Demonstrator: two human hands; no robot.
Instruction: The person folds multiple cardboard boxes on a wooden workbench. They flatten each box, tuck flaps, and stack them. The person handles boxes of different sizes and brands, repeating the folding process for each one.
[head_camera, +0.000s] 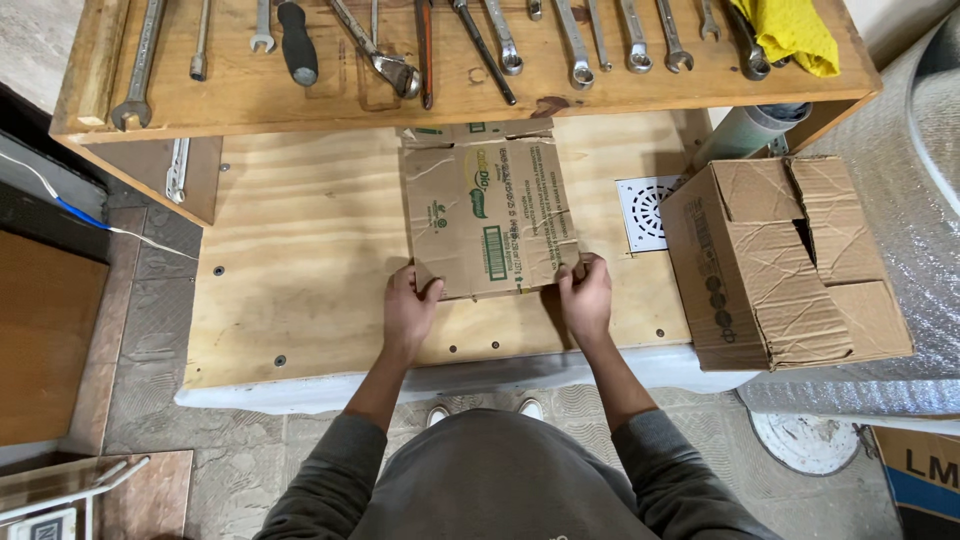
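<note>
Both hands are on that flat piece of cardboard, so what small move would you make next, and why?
Probably slide the flattened cardboard a little nearer: the left hand and right hand pinch only its near corners, and its far edge lies under the tool shelf.

Head camera, looking steeply down from above the person's own body.

The single view hangs over the standing person and faces almost straight down, tilted slightly forward, so the grey-sleeved arms enter from the near edge and the wooden board (300, 260) fills the middle at arm's length. The far edge reaches the wooden shelf (300, 95) of hand tools; the right side takes in a closed cardboard box (790, 265), the left a strip of tiled floor (140, 330). Left hand (408, 310) and right hand (585, 297) sit just below centre, at the near corners of the flattened cardboard sheet (490, 215). No second view shares the scene.
</note>
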